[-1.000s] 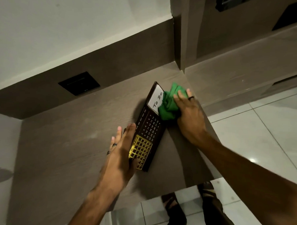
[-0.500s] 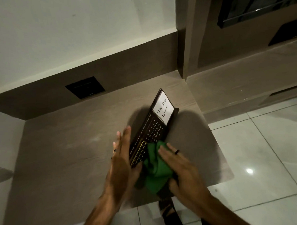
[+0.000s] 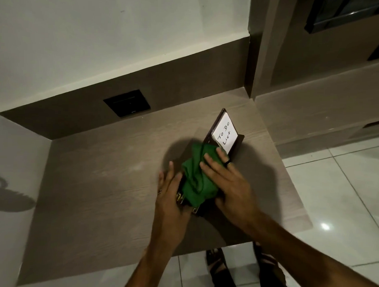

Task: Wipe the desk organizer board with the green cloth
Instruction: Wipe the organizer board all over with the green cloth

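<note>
Desk organizer board (image 3: 231,142) lies flat on our wooden worktop (image 3: 101,172), near its right edge, its long side running away from us and a white "To Do List" card (image 3: 224,132) showing at the far end. Our right hand (image 3: 228,183) presses the green cloth (image 3: 193,180) down on the board's middle and near part with fingers flat and spread, not clamped around anything. Our left hand (image 3: 171,196) rests open against the board's left edge with the palm turned inward, bracing it; the thumb's position is hidden under the cloth.

Our main risk, as we judge it, is the board sliding. It sits loose on a smooth top, so a firm stroke toward the right could push it away from the bracing hand and toward the worktop's edge. Another is the cloth: it is bunched thickly, so a fold could catch the raised far end or the card and drag the card out of place. A gold-coloured part (image 3: 179,197) at the near end peeks out beside the cloth and could also snag the fabric.
</note>
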